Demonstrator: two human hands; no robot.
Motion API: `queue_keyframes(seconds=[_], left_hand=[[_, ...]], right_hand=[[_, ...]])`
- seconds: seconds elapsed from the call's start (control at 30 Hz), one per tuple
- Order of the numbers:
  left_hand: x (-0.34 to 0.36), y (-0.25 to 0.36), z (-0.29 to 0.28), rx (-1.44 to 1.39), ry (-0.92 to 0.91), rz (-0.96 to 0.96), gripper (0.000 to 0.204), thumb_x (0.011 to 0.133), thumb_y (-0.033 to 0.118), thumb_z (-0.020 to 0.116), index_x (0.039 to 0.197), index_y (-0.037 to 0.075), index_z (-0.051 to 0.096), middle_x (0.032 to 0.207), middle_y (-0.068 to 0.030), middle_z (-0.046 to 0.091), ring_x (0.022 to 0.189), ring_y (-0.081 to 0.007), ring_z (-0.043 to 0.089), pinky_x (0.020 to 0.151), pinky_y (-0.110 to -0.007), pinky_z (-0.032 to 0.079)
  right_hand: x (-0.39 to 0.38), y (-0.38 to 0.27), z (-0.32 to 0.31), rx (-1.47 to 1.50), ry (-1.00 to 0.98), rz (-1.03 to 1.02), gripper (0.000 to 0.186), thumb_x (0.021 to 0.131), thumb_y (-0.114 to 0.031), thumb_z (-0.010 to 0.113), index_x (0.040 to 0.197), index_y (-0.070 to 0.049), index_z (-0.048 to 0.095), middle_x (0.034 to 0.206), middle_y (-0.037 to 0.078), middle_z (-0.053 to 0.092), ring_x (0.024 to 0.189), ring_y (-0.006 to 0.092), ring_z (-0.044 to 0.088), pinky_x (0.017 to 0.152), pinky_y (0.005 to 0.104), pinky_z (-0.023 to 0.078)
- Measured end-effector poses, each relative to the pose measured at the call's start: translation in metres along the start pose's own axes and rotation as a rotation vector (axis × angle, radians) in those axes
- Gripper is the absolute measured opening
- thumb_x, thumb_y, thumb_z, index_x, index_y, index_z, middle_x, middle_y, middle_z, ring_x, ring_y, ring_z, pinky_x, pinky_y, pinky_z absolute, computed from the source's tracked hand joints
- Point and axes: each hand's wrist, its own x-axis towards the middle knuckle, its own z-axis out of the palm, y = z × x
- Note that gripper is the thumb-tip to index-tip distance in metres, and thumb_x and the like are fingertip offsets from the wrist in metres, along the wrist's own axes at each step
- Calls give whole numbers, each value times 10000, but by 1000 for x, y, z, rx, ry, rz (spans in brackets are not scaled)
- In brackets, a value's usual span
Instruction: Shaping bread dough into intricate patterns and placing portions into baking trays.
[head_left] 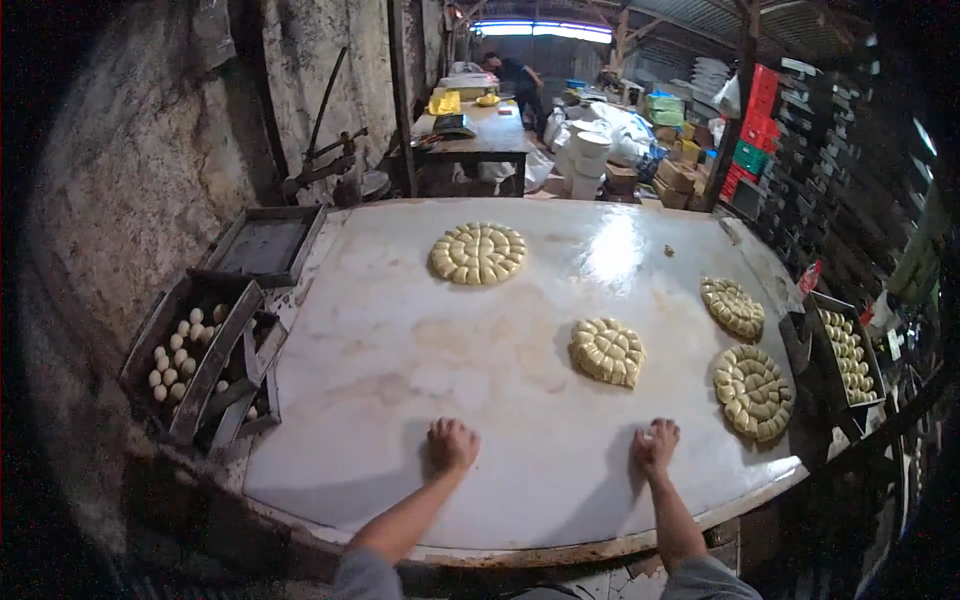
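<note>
My left hand (453,443) rests low over the white tabletop (400,390), its fingers curled down; whatever may be under them is hidden. To its right, my right hand (657,447) is curled the same way on the table, with the palm side out of sight. Ahead of the right hand lies a round of cut dough pieces (607,352). Farther off to the left is a larger round of cut dough (478,253). Two more dough rounds, one far (732,306) and one near (753,393), lie along the right edge.
On the left edge stand a dark wooden box of pale round balls (178,362) and a shallow dark tray (262,245). A tray of dough pieces (846,356) stands beyond the right edge. In the background, a person (518,75) bends beside another table (490,132).
</note>
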Motion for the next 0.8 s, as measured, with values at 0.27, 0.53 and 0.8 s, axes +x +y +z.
queue_keyframes(seconds=[0.27,0.53,0.8], left_hand=[[-93,90,-26,-34,-29,14,83,699,177,619,683,99,597,857,-80,587,785,-297,557,665,-425,486],[-37,-140,27,-130,450,-611,100,638,89,610,675,53,524,744,-142,540,755,-338,496,693,-440,396],[-58,24,-12,54,261,-127,95,657,71,618,643,75,524,765,-111,534,777,-323,492,661,-450,409]], right_hand=[[-95,9,3,173,-209,-321,212,726,-176,605,891,-52,558,954,143,528,932,337,467,808,438,383],[22,40,-20,70,-44,69,144,699,-146,592,761,-32,531,816,141,501,850,325,451,755,434,358],[-35,3,7,101,-58,-163,224,714,-159,614,903,-47,572,852,152,553,858,327,488,784,423,383]])
